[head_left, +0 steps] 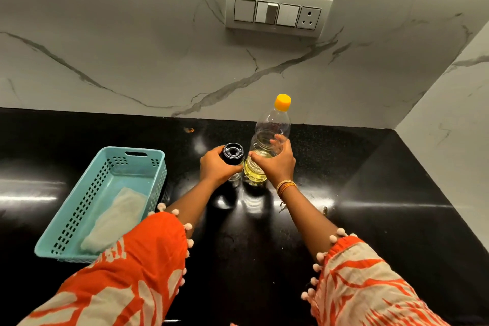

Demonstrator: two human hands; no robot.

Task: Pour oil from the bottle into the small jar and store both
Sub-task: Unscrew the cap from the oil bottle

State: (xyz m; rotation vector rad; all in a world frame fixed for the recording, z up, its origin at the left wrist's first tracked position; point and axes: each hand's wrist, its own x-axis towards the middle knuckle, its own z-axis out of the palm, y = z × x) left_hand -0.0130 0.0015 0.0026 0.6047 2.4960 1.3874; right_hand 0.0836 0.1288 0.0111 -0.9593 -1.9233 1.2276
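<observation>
Black counter (pixel 370 219), left hand (pixel 215 167) gripping jar (pixel 232 156), right hand (pixel 277 164) gripping bottle (pixel 270 135) (unlabelled)

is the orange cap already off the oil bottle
No, the orange cap sits on top of the oil bottle, which stands upright on the black counter in the right hand.
</observation>
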